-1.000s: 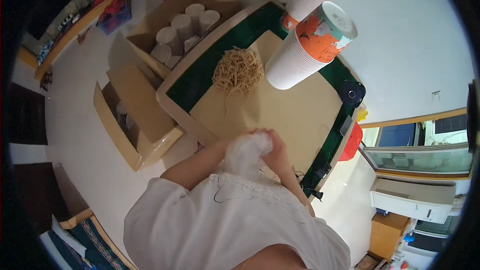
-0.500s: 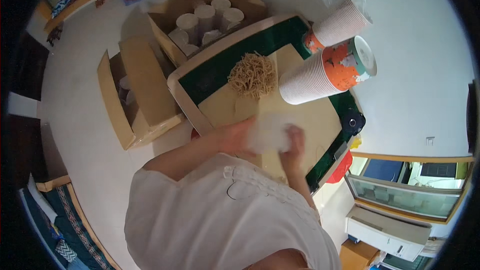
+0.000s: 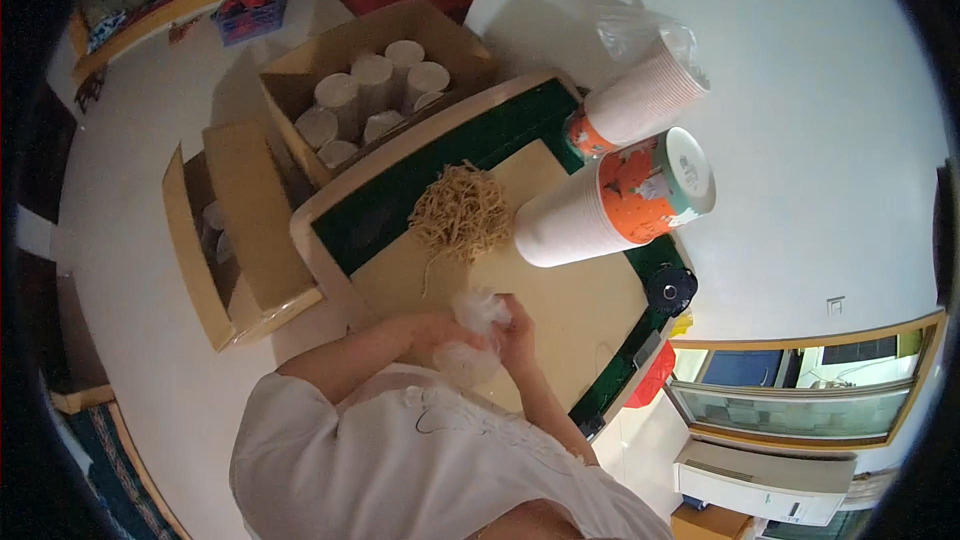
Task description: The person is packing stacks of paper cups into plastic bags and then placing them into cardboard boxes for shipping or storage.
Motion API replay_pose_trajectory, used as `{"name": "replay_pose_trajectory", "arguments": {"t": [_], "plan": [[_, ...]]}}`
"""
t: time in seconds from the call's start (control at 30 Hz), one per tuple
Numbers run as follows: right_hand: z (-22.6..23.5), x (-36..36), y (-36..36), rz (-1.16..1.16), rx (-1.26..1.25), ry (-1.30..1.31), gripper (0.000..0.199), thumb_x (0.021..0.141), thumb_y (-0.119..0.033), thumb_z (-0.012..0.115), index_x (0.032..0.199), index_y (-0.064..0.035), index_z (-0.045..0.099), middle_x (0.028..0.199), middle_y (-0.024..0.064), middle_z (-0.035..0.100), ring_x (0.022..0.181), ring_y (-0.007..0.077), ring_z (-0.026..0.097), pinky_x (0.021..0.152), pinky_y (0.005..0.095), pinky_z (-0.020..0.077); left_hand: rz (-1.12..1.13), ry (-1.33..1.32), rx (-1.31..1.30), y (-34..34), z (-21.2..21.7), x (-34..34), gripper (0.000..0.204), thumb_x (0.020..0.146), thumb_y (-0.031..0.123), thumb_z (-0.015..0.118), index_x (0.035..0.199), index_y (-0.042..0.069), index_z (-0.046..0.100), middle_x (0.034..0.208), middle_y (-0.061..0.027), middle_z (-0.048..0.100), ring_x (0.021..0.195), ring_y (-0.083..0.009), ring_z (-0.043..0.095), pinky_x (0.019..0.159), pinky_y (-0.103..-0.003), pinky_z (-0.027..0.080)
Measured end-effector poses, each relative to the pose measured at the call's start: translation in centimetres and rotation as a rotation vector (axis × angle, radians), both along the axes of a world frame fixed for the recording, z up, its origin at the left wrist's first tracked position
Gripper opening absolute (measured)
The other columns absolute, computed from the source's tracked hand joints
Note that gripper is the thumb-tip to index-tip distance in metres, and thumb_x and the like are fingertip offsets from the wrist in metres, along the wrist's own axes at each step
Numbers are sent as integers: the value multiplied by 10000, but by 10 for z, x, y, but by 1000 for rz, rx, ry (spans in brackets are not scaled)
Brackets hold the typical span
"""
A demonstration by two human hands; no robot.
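Close to my body, both hands are on a translucent white plastic bag (image 3: 467,364). My left hand (image 3: 440,328) wraps around it, fingers partly hidden. My right hand (image 3: 515,333) is closed at its bunched upper end. Something pale and rounded shows through the plastic, too blurred to name. Just beyond my hands, a pile of tan string-like strands (image 3: 462,212) lies on the beige board (image 3: 570,315). To its right, a tall stack of paper cups (image 3: 570,217) stands upside down, its outermost cup orange and green.
Behind it is another cup stack (image 3: 640,95) under clear plastic. A black round object (image 3: 671,288) sits on the table's green edge (image 3: 370,230). At the left stand an open carton (image 3: 290,65) of wrapped cylinders and a second carton (image 3: 255,220) with raised flap.
The view has shifted, so the table sits lower and further left. My right hand has moved to the bag's upper end, which is now bunched; the bag was a white blur before.
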State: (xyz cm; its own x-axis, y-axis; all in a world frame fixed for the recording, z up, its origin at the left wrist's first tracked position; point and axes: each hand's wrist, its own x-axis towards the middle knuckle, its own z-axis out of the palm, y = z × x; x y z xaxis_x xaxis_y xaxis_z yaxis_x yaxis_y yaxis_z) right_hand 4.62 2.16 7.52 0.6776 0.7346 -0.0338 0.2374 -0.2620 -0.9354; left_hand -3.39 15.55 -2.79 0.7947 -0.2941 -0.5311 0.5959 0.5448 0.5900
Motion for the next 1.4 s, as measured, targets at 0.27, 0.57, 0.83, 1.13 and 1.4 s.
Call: {"name": "replay_pose_trajectory", "arguments": {"t": [0.27, 0.57, 0.83, 1.13, 1.4], "plan": [[-80, 101, -67, -170, -276, 168, 448, 756, -30, 602, 1185, -76, 481, 1120, 104, 525, 1037, 233, 500, 877, 347, 415, 557, -713, -24, 95, -67, 83, 531, 741, 155, 623, 1221, 15, 447, 1146, -101, 540, 1052, -204, 518, 893, -337, 432], [-189, 131, -134, -741, -759, -701, 409, 808, -151, 495, 1214, -106, 471, 1279, 153, 388, 1173, 348, 352, 994, 459, 288, 557, -390, 1602, 182, 17, 319, 407, 756, 279, 600, 1072, 30, 536, 1055, -203, 552, 952, -363, 533, 779, -459, 433], [-199, 134, -139, -729, -778, -710, 384, 799, -153, 499, 1176, -83, 471, 1278, 173, 386, 1172, 362, 351, 971, 481, 298, 637, -287, 1705, 176, -23, 487, 855, 673, 327, 709, 1346, 83, 241, 1242, -237, 414, 1124, -372, 433, 926, -471, 363], [-205, 133, -147, -719, -923, -674, 401, 801, -171, 499, 1178, -45, 448, 1244, 223, 393, 1128, 432, 355, 933, 515, 307, -200, -235, 1538, 135, -33, 552, 859, 660, 472, 691, 1348, 140, 297, 1368, -176, 313, 1269, -347, 284, 974, -586, 254], [-193, 139, -133, -719, -731, -723, 387, 762, -173, 518, 1131, -58, 495, 1242, 189, 419, 1150, 381, 375, 977, 501, 286, 390, -296, 1804, 148, 2, 455, 753, 680, 371, 699, 1287, 105, 341, 1222, -148, 443, 1148, -346, 408, 901, -531, 347]]}}
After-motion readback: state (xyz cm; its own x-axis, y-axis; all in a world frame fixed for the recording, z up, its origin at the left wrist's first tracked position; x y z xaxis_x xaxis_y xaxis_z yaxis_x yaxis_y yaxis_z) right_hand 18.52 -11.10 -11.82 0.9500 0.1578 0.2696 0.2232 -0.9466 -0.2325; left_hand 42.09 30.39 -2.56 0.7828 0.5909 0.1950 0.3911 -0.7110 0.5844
